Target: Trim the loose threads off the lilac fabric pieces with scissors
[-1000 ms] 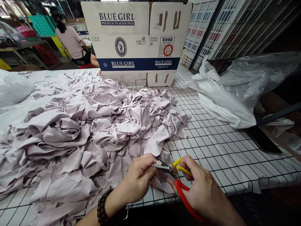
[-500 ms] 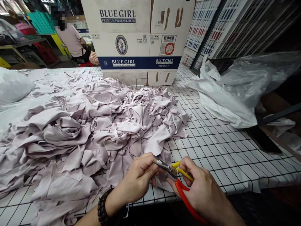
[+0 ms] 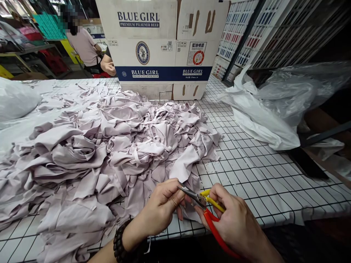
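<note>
**stitchnoob:** ok what's going on nearest the camera? Both hands look busy.

**cutroom_vet:** Yep. The left hand (image 3: 161,206), bead bracelet (image 3: 119,243) on the wrist, is closed in a tight pinch on a lilac scrap (image 3: 190,214) at the near edge of the table (image 3: 260,179). The right hand (image 3: 233,223) is curled round the yellow and red handles of the snips (image 3: 195,197). The blades are almost together, tips right against the left fingers. My guess is that pinching so close keeps the soft cloth taut, so it doesn't fold away from the blades.

**stitchnoob:** and the scrap belongs to that mound?

**cutroom_vet:** Looks like it. It lies at the near end of the fabric pile (image 3: 109,153), which spreads left and back over the grid-lined top, probably so everything's within reach. Crumpled plastic bags (image 3: 263,117) lie off to the right, and a white bag (image 3: 16,100) sits far left. At the far edge a beer carton (image 3: 161,47) stands upright just behind the pile. Beyond it, far left, another person (image 3: 82,45) sits turned away, so their hand isn't one of this pair.
</note>
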### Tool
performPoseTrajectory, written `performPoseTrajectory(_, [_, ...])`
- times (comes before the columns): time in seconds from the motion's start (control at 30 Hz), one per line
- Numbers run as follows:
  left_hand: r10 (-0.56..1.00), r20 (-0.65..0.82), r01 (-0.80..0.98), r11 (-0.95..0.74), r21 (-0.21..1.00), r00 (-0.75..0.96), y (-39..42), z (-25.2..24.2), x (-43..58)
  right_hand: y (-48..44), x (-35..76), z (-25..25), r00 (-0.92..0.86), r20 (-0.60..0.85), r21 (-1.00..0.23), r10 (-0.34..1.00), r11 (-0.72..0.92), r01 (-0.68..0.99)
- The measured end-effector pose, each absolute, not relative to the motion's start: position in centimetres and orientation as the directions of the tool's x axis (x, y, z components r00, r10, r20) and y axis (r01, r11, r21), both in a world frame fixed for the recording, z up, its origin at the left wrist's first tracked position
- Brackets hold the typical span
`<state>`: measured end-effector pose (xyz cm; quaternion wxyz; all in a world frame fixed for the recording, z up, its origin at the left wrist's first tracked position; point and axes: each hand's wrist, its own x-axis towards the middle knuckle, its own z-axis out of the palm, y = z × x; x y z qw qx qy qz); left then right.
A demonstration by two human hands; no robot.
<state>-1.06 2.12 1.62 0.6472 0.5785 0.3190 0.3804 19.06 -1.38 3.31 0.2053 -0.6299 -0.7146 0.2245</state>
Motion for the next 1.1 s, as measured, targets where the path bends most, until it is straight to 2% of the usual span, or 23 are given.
performPoseTrajectory(0.13, [0.857,0.003,-0.18,0.105,0.978,0.516,2.1,1.3,-1.0,-1.4,19.1,3.0,-0.115,0.004,-0.622,0.993,0.093,0.778])
performPoseTrajectory(0.33, [0.857,-0.048,-0.166,0.153,0.974,0.513,2.1,1.7,-1.0,-1.3,18.9,2.7,-0.107,-0.007,-0.667,0.994,0.075,0.741])
performPoseTrajectory(0.43, [0.851,-0.083,-0.162,0.193,0.968,0.519,2.3,1.6,-1.0,-0.5,20.7,1.6,-0.015,-0.106,-0.749,0.994,-0.069,0.659])
performPoseTrajectory(0.5, [0.854,-0.091,-0.149,0.193,0.97,0.513,2.4,1.5,-1.0,0.5,23.0,0.5,0.177,-0.168,-0.698,0.97,-0.244,0.673])
performPoseTrajectory(0.53, [0.861,-0.082,-0.127,0.167,0.978,0.501,2.4,1.5,-1.0,1.1,24.4,0.0,0.297,-0.184,-0.611,0.937,-0.346,0.712])
performPoseTrajectory(0.57, [0.873,-0.063,-0.084,0.118,0.99,0.484,2.5,1.5,-1.1,1.7,25.9,-0.6,0.419,-0.187,-0.471,0.888,-0.456,0.755])
performPoseTrajectory(0.63, [0.898,-0.004,0.07,-0.03,0.997,0.44,2.4,1.5,-1.3,2.7,28.6,-1.5,0.536,-0.169,-0.328,0.827,-0.56,0.761])
performPoseTrajectory(0.67, [0.907,0.032,0.175,-0.115,0.978,0.419,2.3,1.5,-1.4,3.0,29.8,-1.9,0.56,-0.169,-0.296,0.811,-0.583,0.756])
performPoseTrajectory(0.77, [0.905,0.13,0.464,-0.325,0.824,0.404,1.9,1.2,-1.7,3.1,31.9,-2.9,0.553,-0.205,-0.299,0.808,-0.59,0.751])
performPoseTrajectory(0.83, [0.875,0.157,0.563,-0.422,0.71,0.458,1.7,0.7,-1.6,3.0,32.4,-3.2,0.527,-0.217,-0.31,0.822,-0.57,0.761])
performPoseTrajectory(0.97, [0.796,0.144,0.595,-0.546,0.59,0.588,1.5,-1.1,-0.6,3.0,32.2,-3.2,0.474,-0.169,-0.311,0.864,-0.503,0.806])
performPoseTrajectory(1.1, [0.789,0.154,0.603,-0.565,0.564,0.595,1.5,-2.6,0.3,3.1,31.8,-2.8,0.44,-0.122,-0.321,0.89,-0.455,0.83])
